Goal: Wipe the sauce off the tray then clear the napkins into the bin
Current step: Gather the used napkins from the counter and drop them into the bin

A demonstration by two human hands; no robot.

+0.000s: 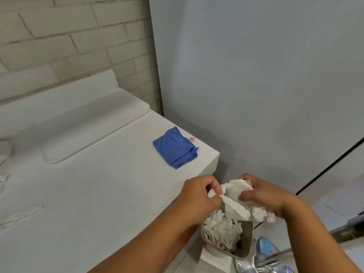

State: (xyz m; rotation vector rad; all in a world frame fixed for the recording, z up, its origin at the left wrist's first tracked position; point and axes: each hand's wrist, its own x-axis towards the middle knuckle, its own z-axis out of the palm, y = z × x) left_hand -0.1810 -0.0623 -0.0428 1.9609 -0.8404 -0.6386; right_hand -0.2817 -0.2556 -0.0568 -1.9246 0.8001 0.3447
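Both hands hover past the right edge of the white table [102,194], just above a small beige bin [247,241] on the floor. My left hand [199,196] pinches a twisted strip of white napkin [234,205] between thumb and forefinger. My right hand [269,198] grips the rest of the crumpled napkin bundle, with a brownish stain showing near its fingers. The bin holds several used white napkins [222,231]. A white tray [92,133] lies at the back of the table.
A folded blue cloth [175,147] sits near the table's far right corner. Scraps of white paper [17,215] lie at the table's left edge. A white box [214,261] and shiny plastic packaging [264,257] lie on the floor by the bin.
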